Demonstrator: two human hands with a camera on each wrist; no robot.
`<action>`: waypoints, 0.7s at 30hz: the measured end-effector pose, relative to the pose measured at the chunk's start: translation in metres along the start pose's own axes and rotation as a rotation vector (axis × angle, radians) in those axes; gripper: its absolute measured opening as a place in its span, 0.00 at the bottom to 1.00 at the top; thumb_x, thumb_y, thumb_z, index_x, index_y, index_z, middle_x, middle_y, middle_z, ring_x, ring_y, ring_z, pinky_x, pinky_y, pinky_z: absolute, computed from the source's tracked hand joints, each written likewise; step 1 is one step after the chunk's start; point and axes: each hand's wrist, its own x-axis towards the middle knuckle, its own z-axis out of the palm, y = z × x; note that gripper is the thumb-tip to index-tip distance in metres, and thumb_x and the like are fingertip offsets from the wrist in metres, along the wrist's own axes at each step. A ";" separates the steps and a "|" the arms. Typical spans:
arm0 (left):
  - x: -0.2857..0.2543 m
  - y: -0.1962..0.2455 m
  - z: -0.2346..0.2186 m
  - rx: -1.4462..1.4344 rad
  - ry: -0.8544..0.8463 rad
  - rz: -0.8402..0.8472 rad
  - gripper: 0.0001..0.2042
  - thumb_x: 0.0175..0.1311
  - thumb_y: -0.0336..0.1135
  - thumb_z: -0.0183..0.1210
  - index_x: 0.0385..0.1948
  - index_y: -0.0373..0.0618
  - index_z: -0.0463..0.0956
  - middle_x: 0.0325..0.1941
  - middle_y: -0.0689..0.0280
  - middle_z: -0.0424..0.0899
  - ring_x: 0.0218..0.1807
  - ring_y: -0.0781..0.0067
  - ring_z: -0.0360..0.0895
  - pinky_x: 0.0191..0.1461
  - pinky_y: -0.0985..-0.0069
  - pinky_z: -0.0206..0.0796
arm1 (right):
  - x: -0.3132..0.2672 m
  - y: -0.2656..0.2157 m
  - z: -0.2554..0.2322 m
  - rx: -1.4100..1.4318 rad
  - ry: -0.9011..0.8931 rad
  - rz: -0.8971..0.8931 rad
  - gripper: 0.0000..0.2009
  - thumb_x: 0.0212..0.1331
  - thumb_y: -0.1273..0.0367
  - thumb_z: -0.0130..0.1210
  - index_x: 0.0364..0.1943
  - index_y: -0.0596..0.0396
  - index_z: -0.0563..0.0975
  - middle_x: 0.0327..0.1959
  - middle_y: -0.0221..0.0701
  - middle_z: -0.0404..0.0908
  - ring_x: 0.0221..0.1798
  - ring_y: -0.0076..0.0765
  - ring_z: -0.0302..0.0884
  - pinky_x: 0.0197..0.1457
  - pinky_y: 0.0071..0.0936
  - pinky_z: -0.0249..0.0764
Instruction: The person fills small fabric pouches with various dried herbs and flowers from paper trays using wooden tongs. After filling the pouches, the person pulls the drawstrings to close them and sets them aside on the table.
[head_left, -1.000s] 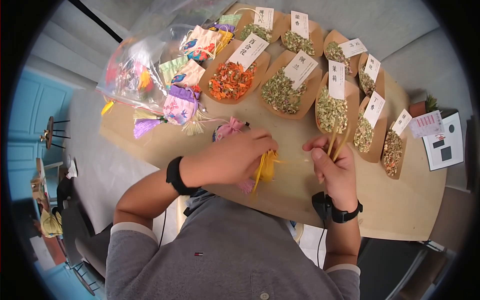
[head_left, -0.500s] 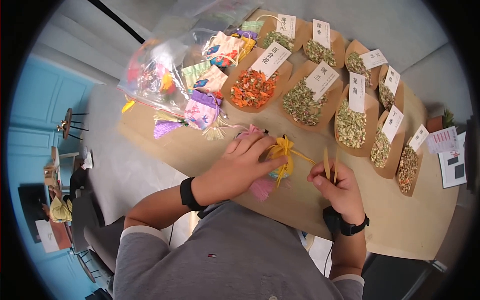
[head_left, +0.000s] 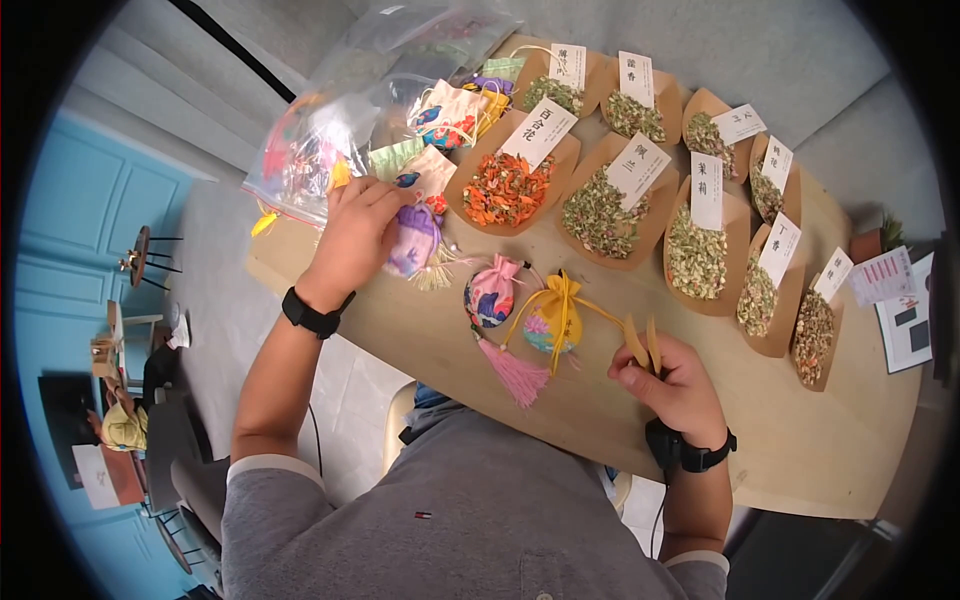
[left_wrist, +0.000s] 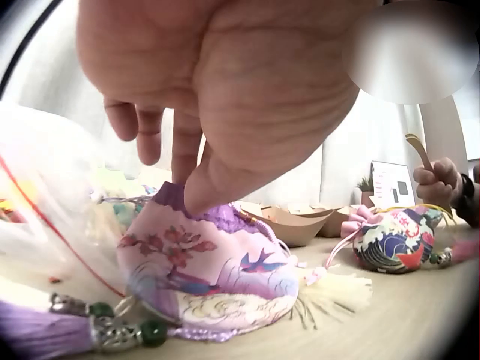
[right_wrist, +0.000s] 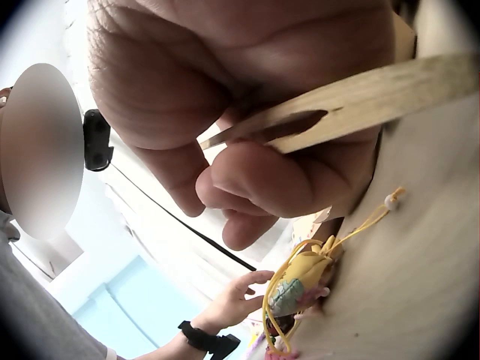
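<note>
My left hand (head_left: 362,232) reaches over the pink-and-purple pouch (head_left: 412,245); in the left wrist view the thumb lies on the pouch's purple neck (left_wrist: 229,217), with fingers behind it, pinching the top. In my right hand (head_left: 680,392) are wooden tweezers (head_left: 642,345), tips pointing up and slightly apart; the right wrist view shows fingers curled round the wood (right_wrist: 375,94). Between the hands lie a yellow pouch (head_left: 551,325) with cords and a pink-topped pouch (head_left: 490,300) with a pink tassel (head_left: 515,375).
Labelled paper trays of dried herbs and flowers, one with orange petals (head_left: 505,190), stand across the table's (head_left: 790,440) far side. A clear plastic bag (head_left: 310,150) and more pouches (head_left: 445,115) are at the far left. A potted plant (head_left: 880,237) is at right.
My left hand has left the pink-topped and yellow pouches and moved left to the pink-and-purple one, which it now pinches. The right hand still holds the tweezers.
</note>
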 end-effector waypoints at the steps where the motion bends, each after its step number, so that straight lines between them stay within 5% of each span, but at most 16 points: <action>1: -0.002 -0.004 0.002 -0.001 0.002 -0.001 0.23 0.50 0.19 0.61 0.52 0.46 0.79 0.54 0.61 0.81 0.57 0.53 0.73 0.65 0.62 0.60 | 0.000 0.001 0.000 0.011 0.004 0.010 0.08 0.66 0.72 0.62 0.45 0.58 0.79 0.37 0.22 0.81 0.42 0.17 0.74 0.48 0.20 0.70; 7: -0.010 0.001 -0.003 -0.072 0.120 0.003 0.20 0.49 0.22 0.63 0.47 0.46 0.81 0.47 0.63 0.81 0.53 0.55 0.73 0.63 0.62 0.59 | 0.002 0.000 0.002 0.003 -0.001 0.015 0.08 0.65 0.73 0.61 0.45 0.59 0.79 0.38 0.23 0.81 0.42 0.17 0.75 0.48 0.20 0.71; 12: -0.013 -0.001 0.001 -0.049 -0.046 0.052 0.18 0.48 0.23 0.64 0.45 0.46 0.82 0.44 0.64 0.81 0.52 0.57 0.73 0.64 0.61 0.58 | 0.004 -0.005 0.005 -0.005 -0.009 0.044 0.07 0.65 0.74 0.61 0.45 0.58 0.79 0.38 0.23 0.81 0.42 0.18 0.76 0.48 0.20 0.71; 17: -0.018 -0.006 0.005 -0.040 0.001 0.053 0.16 0.50 0.23 0.64 0.42 0.48 0.84 0.40 0.68 0.81 0.49 0.62 0.74 0.63 0.62 0.59 | 0.008 -0.010 0.012 -0.027 0.005 0.040 0.07 0.65 0.74 0.60 0.46 0.58 0.79 0.38 0.23 0.81 0.42 0.17 0.75 0.48 0.20 0.71; 21: -0.025 0.019 -0.042 -0.085 -0.007 0.094 0.16 0.51 0.22 0.64 0.43 0.48 0.84 0.37 0.67 0.79 0.47 0.63 0.77 0.63 0.62 0.60 | 0.009 -0.031 0.014 -0.085 -0.003 -0.008 0.09 0.65 0.73 0.61 0.47 0.58 0.79 0.38 0.23 0.81 0.42 0.15 0.75 0.47 0.19 0.72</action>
